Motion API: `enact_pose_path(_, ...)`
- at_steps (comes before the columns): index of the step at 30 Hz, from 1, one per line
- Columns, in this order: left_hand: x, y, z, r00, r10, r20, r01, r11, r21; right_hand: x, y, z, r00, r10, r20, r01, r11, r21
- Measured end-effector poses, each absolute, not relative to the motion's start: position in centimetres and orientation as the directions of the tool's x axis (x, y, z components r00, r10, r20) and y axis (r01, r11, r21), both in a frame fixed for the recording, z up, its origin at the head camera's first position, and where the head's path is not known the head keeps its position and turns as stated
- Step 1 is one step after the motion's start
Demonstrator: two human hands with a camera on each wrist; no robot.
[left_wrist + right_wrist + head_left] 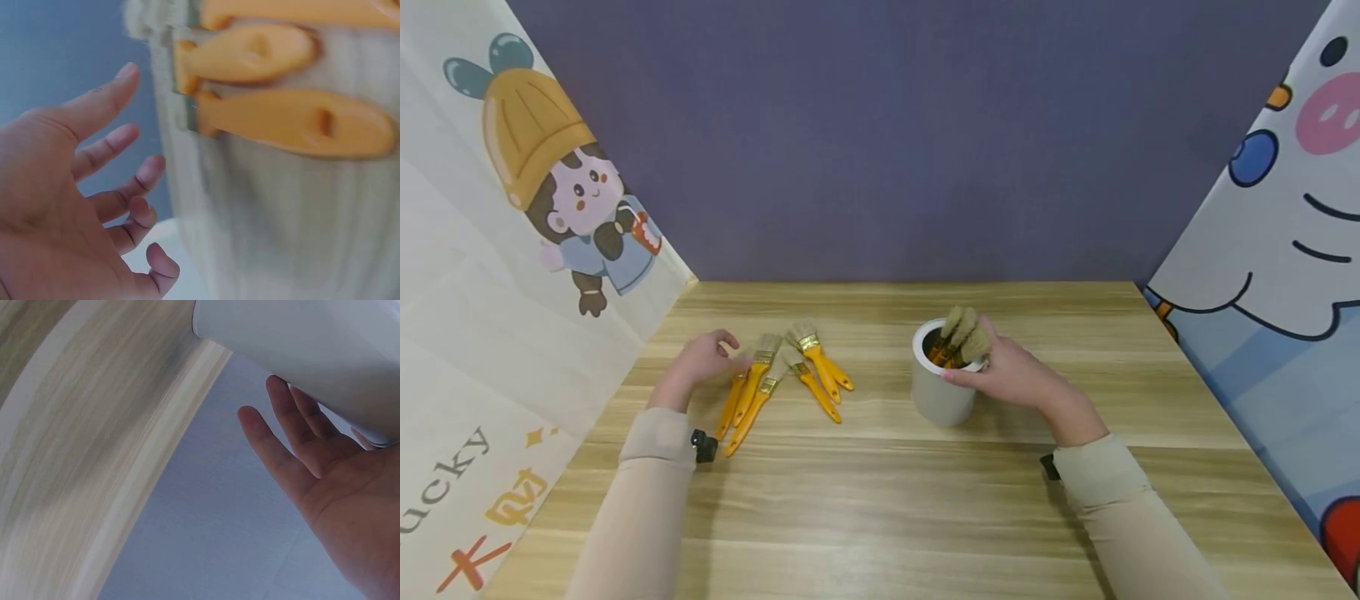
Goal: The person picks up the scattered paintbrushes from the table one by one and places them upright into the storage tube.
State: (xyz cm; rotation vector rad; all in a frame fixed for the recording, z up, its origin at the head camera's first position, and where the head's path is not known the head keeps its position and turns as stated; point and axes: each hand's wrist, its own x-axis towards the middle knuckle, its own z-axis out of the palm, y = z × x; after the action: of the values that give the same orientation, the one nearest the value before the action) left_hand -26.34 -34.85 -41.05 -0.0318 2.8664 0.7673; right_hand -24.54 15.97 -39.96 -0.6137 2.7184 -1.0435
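In the head view, my right hand (1018, 371) holds a light grey cup (942, 400) by its right side, thumb over the front of the rim and fingers behind. Several paintbrushes (958, 333) stand in the cup, bristles up. In the right wrist view, fingers (289, 415) lie along the wall of the cup (312, 344), with the outermost finger away from it. To the left, my left hand (703, 358) hovers beside the bristles of loose paintbrushes (752, 387) with yellow handles. The left wrist view shows the left hand (75, 194) holding nothing, its fingers spread and loosely bent.
Two more groups of paintbrushes lie right of the left hand, one brush (820, 393) in front and a crossed pair (827, 371) behind. The wooden table (880, 500) ends at a dark blue back panel (880, 150). Printed cloth sheets (497, 333) flank both sides.
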Motion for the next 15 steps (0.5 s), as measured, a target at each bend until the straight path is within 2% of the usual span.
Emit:
enact_pose_path(6, -25.6, -35.8, -42.7, -0.971, 0.026, -0.239, -0.093, 0.875, 0.474, -24.5, 15.9, -40.1, -0.899, -0.438, -0.006, -0.320, 0.666, -0.673)
enact_pose_path(15, -25.1, -36.0, -42.4, -0.979, -0.010, -0.203, -0.101, 0.892, 0.441, -24.7, 16.0, -40.2, -0.899, -0.438, 0.002, -0.326, 0.665, -0.672)
